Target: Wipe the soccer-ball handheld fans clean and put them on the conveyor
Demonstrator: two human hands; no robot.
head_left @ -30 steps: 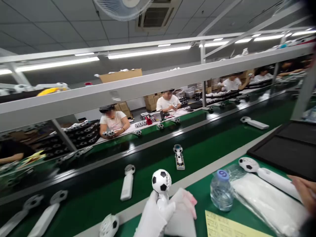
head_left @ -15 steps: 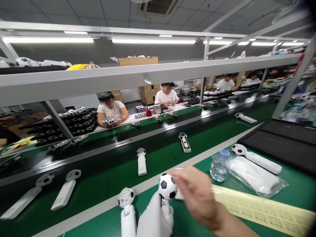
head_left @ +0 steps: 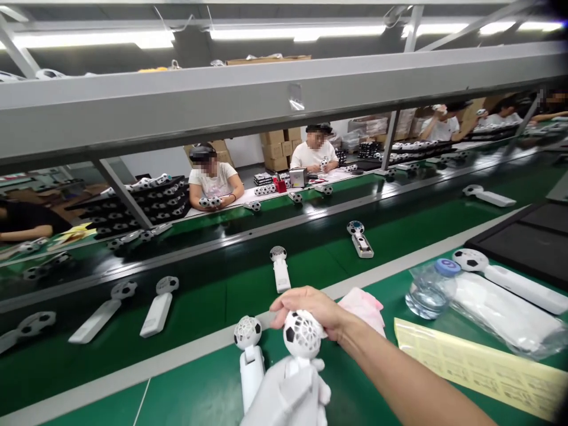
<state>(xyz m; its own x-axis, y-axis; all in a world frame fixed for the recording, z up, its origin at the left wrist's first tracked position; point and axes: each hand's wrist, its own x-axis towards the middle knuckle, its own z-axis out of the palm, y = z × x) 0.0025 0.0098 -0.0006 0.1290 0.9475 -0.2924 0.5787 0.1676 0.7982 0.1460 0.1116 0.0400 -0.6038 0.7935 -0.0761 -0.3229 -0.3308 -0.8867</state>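
Note:
My left hand point(head_left: 288, 393), in a white glove, is closed around the white handle of a handheld fan whose round head point(head_left: 303, 336) has a soccer-ball pattern. The fan's white lattice grille faces me. Behind and over the top of that head curls my bare right hand point(head_left: 310, 303), its fingers bent around the far side and partly hidden. Just left of my glove lies a second soccer-ball fan point(head_left: 248, 334) on the green table. A pink and white cloth point(head_left: 362, 310) lies beyond my right wrist.
Several more fans, one of them point(head_left: 280, 272), lie on the green conveyor belt point(head_left: 319, 266). On the right are a water bottle point(head_left: 430, 290), a yellow printed strip point(head_left: 479, 367), a bagged white item point(head_left: 501, 319) and black trays point(head_left: 528, 236). Co-workers sit across the line; a grey beam point(head_left: 248, 100) runs overhead.
The fan in my left hand has turned, so its lattice grille now faces me. My right hand has moved from the ball's right side to behind and above it. The view has tilted down.

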